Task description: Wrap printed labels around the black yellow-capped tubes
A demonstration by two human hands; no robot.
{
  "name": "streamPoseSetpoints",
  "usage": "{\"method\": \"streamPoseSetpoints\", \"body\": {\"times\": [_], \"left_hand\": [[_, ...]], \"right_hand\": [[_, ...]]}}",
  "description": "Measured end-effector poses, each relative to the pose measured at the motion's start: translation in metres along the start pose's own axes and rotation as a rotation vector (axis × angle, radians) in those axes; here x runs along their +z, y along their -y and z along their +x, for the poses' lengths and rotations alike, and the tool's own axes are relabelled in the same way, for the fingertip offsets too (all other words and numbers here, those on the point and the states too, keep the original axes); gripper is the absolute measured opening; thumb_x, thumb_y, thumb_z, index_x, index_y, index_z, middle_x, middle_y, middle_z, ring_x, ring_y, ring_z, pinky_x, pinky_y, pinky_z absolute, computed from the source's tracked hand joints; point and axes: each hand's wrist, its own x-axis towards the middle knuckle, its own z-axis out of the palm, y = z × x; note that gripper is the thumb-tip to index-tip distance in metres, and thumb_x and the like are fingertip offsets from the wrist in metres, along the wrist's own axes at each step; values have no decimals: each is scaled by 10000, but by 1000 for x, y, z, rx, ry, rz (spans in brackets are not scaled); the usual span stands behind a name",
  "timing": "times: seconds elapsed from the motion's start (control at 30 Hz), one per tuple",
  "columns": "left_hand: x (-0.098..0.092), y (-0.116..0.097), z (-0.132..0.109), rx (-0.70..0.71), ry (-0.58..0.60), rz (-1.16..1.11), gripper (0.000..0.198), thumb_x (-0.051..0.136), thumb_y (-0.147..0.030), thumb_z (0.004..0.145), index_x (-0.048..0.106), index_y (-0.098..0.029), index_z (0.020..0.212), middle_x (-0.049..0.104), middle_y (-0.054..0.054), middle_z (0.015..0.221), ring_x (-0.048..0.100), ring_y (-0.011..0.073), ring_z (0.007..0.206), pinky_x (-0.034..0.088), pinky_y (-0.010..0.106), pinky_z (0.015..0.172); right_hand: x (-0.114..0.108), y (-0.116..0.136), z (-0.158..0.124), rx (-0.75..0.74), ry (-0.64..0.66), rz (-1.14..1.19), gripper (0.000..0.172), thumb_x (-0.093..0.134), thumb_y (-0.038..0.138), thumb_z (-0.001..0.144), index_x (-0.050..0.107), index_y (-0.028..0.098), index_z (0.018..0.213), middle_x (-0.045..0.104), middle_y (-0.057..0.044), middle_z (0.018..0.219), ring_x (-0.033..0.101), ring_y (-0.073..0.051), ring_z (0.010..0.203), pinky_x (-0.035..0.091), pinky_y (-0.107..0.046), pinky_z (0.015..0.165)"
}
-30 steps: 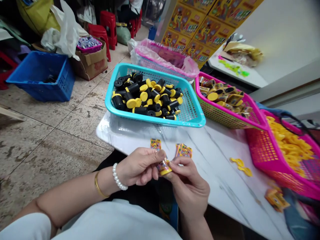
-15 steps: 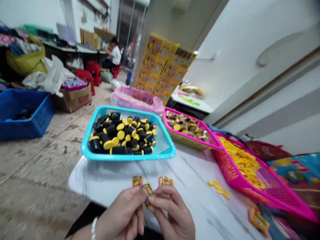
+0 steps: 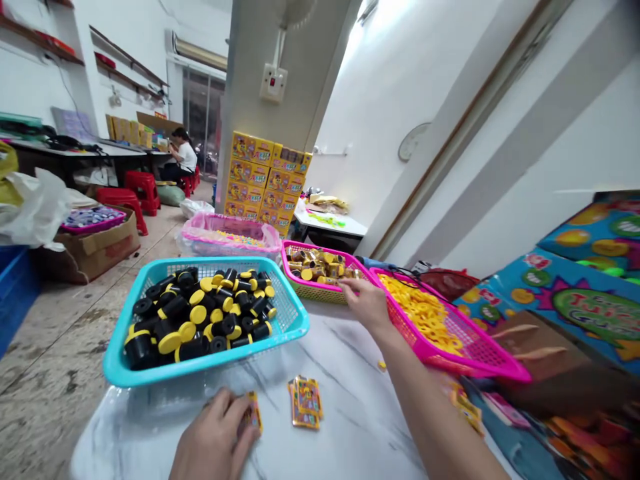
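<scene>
Head view: one desk (image 3: 350, 353), a smooth white top veined like marble, with mesh baskets along its far side.
Left hand: left hand (image 3: 213, 440) lies palm down on the desk, fingers loosely spread and gripping nothing; its fingertips rest on a small printed label (image 3: 253, 411).
Right hand: right hand (image 3: 369, 303) is stretched out to the near corner of the first pink basket (image 3: 315, 292), fingers bent at the rim; I cannot tell whether they hold anything.
Label: flat, glossy paper rectangle, yellow and orange print, lying on the desk just beside a fanned stack of labels (image 3: 305, 402).
First pink basket: plastic lattice, holding short cylinders (image 3: 320, 263) wrapped in yellow-brown print.
Second pink basket: second pink basket (image 3: 475, 350) stands tilted to the right of the reaching hand, heaped with small yellow plastic pieces (image 3: 425, 310).
Teal basket: teal basket (image 3: 200, 358), rectangular plastic mesh, holds black cylinders with round yellow caps (image 3: 200, 320), lying jumbled.
Behind: a pink tub lined with a clear bag (image 3: 230, 237), then stacked yellow printed cartons (image 3: 265, 180).
</scene>
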Motion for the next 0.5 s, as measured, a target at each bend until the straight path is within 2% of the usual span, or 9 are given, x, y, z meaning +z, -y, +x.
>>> {"method": "streamPoseSetpoints", "body": {"times": [0.1, 0.17, 0.23, 0.3, 0.4, 0.5], "left_hand": [[-8, -12, 11, -60, 138, 138, 146, 597, -159, 910, 710, -238, 863, 670, 18, 844, 684, 166, 668, 503, 248, 571], [-15, -16, 19, -109, 230, 145, 160, 618, -161, 905, 686, -217, 772, 665, 15, 820, 681, 170, 682, 492, 250, 583], [-20, -16, 23, -160, 244, 106, 138, 619, -174, 914, 686, -203, 797, 668, 25, 844, 677, 173, 735, 497, 254, 634], [-23, -14, 23, -170, 222, 32, 139, 605, -169, 925, 682, -187, 810, 655, 30, 833, 662, 167, 744, 504, 259, 678], [-25, -13, 20, -194, 147, -17, 96, 603, -185, 931, 694, -173, 907, 665, 53, 901, 663, 176, 808, 518, 279, 738], [-25, -15, 23, -198, 208, 50, 98, 658, -228, 903, 716, -196, 974, 668, 69, 1005, 665, 196, 848, 526, 295, 728]], "right_hand": [[-13, 26, -61, -42, 129, 91, 216, 607, 320, 878, 792, 209, 859, 792, -53, 785, 726, -194, 646, 575, -292, 604], [-25, 53, -100, -80, 213, 168, 181, 624, 301, 902, 786, 224, 930, 799, -37, 850, 734, -170, 672, 573, -262, 607], [-34, 78, -131, -156, 257, 239, 151, 633, 233, 919, 771, 223, 980, 800, -32, 887, 745, -155, 705, 580, -241, 637], [-37, 99, -152, -199, 274, 302, 156, 630, 166, 926, 753, 210, 1013, 801, -36, 909, 757, -148, 742, 590, -228, 682], [-30, 121, -170, -182, 288, 369, 157, 622, 137, 930, 739, 198, 1015, 802, -41, 912, 767, -153, 773, 606, -235, 730], [-19, 140, -177, -186, 283, 412, 160, 608, 141, 938, 738, 197, 1012, 798, -44, 891, 764, -160, 764, 611, -256, 747]]}}
